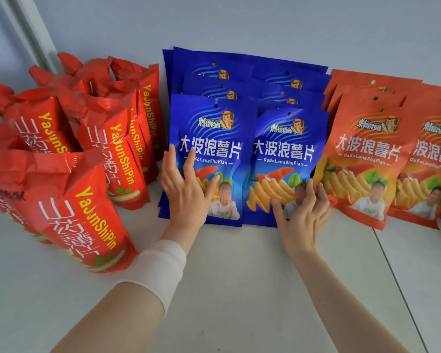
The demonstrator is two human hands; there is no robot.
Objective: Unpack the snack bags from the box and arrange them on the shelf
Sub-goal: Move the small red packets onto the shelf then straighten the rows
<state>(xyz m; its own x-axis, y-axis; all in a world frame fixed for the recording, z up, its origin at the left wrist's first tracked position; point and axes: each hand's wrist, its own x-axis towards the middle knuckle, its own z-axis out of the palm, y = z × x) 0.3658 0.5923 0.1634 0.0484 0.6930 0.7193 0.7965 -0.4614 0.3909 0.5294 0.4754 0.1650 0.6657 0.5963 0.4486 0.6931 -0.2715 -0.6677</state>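
Touching blue bags [285, 151], left hand [186, 192] and right hand [303, 217] spread flat.

Setting: shop or stockroom shelving. White shelf [239, 289] against plain wall [239, 26]; identical stock in rows: red snack bags [87, 225] 9 o'clock, blue snack bags [209, 138] 12, orange snack bags [367, 154] 3.

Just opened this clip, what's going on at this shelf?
A person is tidying snack bags on a white shelf. The left hand lies flat on the front left blue bag, and the right hand touches the lower right corner of the front right blue bag. Tall red bags stand to the left, orange bags to the right.
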